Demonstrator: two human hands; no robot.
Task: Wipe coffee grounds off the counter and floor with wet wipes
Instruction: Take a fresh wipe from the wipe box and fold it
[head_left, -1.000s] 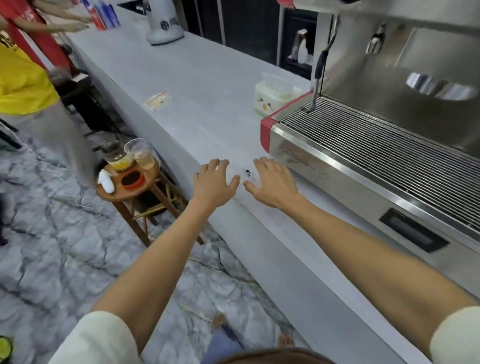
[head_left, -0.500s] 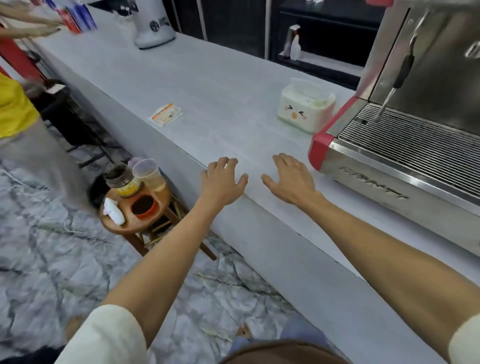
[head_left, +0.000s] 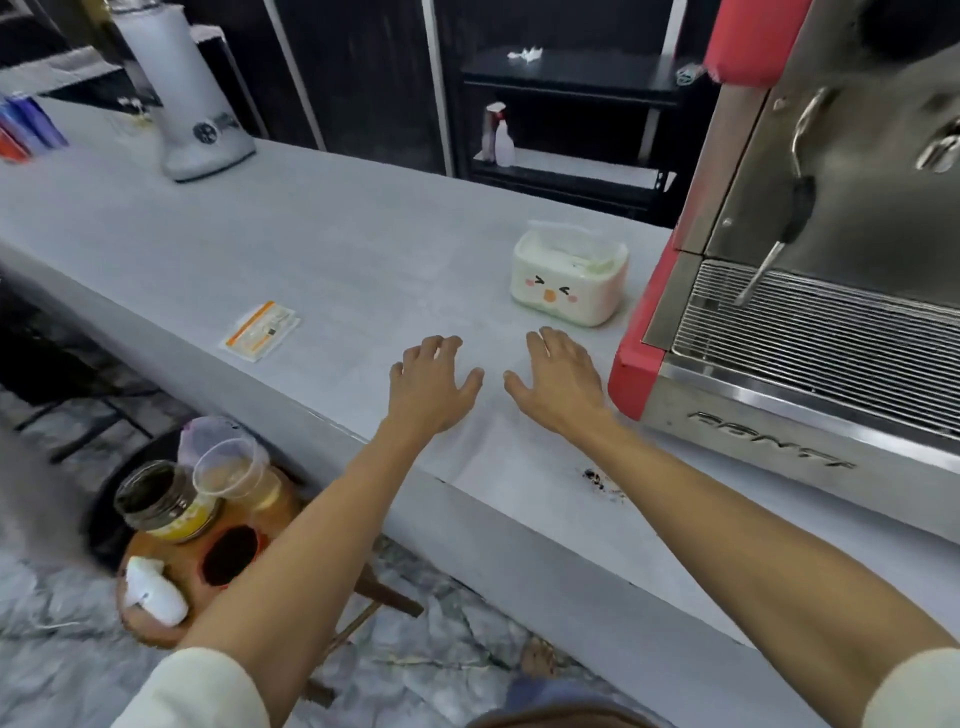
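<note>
Resting flat and empty on the counter (head_left: 311, 244), the left hand (head_left: 431, 387) and right hand (head_left: 558, 387) are seen spread just short of the wipes box (head_left: 569, 278). Wipes are judged soft, light, best pinched at the top. Grounds (head_left: 597, 478) lie by the right forearm; floor grounds cannot be made out.

Espresso machine (head_left: 810, 332) cut off right; stool (head_left: 171, 587) partly behind left forearm.

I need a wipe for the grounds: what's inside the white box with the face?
The wipe box has its clear lid up, and white folded wipes show at the top opening. How many remain lower down is hidden by its opaque walls.
</note>
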